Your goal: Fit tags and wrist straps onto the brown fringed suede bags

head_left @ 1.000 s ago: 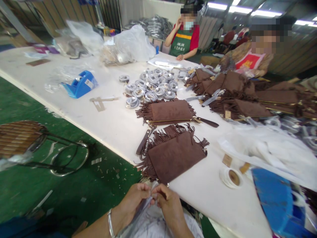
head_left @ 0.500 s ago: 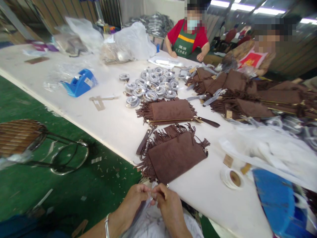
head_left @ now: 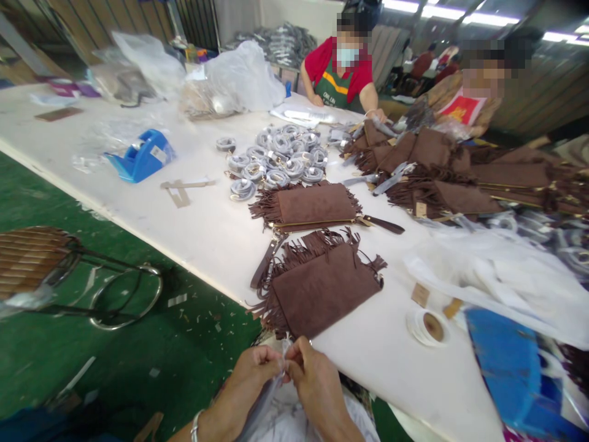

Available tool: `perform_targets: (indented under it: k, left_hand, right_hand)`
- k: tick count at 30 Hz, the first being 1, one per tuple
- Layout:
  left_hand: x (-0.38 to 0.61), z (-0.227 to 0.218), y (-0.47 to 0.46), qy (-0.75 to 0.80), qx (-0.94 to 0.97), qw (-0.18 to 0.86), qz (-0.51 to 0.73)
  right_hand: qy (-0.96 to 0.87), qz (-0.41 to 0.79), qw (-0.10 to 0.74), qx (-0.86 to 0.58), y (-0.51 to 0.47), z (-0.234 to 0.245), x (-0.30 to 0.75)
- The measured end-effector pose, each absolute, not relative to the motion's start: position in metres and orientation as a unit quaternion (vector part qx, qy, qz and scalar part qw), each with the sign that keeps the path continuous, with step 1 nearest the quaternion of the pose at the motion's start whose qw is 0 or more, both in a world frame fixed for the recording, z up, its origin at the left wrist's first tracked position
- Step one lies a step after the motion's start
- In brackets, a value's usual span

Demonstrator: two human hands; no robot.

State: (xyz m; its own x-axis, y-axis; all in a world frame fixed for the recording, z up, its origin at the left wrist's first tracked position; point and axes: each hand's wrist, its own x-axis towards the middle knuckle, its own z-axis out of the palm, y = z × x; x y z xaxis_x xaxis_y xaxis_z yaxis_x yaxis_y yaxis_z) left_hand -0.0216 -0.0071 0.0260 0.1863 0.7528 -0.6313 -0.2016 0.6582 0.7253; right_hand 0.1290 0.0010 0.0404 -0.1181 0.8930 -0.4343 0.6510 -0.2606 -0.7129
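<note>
At the table's near edge, the fingertips of my left hand (head_left: 251, 383) and my right hand (head_left: 317, 383) meet in a pinch. Between them is a translucent plastic strip (head_left: 265, 399), which hangs down over my lap; whether anything is wrapped inside it I cannot make out. Just beyond my fingers lies a brown fringed bag (head_left: 329, 288) with a wrist strap (head_left: 265, 263) at its left. A second brown fringed bag (head_left: 317, 204) lies behind it. Farther back is a cluster of plastic-wrapped coiled straps (head_left: 278, 158).
A blue tape dispenser (head_left: 145, 156) stands at the left; a larger blue dispenser (head_left: 506, 362) is near right, by a white tape roll (head_left: 426, 327). Brown bags (head_left: 432, 153) are piled at the right. Two co-workers (head_left: 338, 73) are across the table. A stool (head_left: 37, 261) stands left.
My fingertips have shifted slightly on the plastic strip and remain pinched. The view has turned a little. The co-worker in the green apron has moved a hand to the pile of bags.
</note>
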Motion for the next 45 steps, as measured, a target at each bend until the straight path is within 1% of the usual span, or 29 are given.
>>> perform_targets:
  k: [3,7,9,16,19,25,32,36,39,42,45]
  left_hand:
    - [-0.018,0.024,-0.007,0.573,0.233,0.713,0.330]
    - [-0.018,0.020,-0.008,0.555,0.209,0.727,0.346]
    - [-0.018,0.019,-0.009,0.550,0.207,0.729,0.350]
    - [-0.016,0.016,-0.012,0.547,0.250,0.718,0.350]
    - [-0.017,0.011,-0.013,0.557,0.315,0.686,0.346]
    - [-0.021,0.002,-0.014,0.569,0.464,0.579,0.355]
    - [-0.021,0.004,-0.015,0.564,0.552,0.512,0.340]
    - [-0.023,0.002,-0.016,0.559,0.593,0.479,0.327]
    - [-0.023,-0.001,-0.016,0.555,0.599,0.479,0.323]
    - [-0.023,-0.003,-0.015,0.559,0.583,0.491,0.327]
    - [-0.023,-0.002,-0.012,0.576,0.515,0.557,0.307]
  right_hand:
    - [-0.582,0.470,0.143,-0.648,-0.001,0.038,0.129]
    - [-0.530,0.517,0.214,-0.637,-0.007,0.031,0.127]
    - [-0.508,0.523,0.236,-0.643,-0.010,0.029,0.126]
    - [-0.508,0.474,0.218,-0.686,-0.013,0.035,0.127]
    - [-0.479,0.486,0.229,-0.694,-0.015,0.032,0.125]
    - [-0.410,0.480,0.301,-0.715,-0.025,0.016,0.113]
    - [-0.382,0.480,0.307,-0.727,-0.026,0.018,0.110]
    - [-0.312,0.539,0.307,-0.720,-0.023,0.010,0.110]
    - [-0.256,0.595,0.309,-0.696,-0.021,0.003,0.111]
    - [-0.258,0.608,0.313,-0.683,-0.021,0.001,0.113]
    - [-0.264,0.601,0.317,-0.685,-0.021,-0.002,0.113]
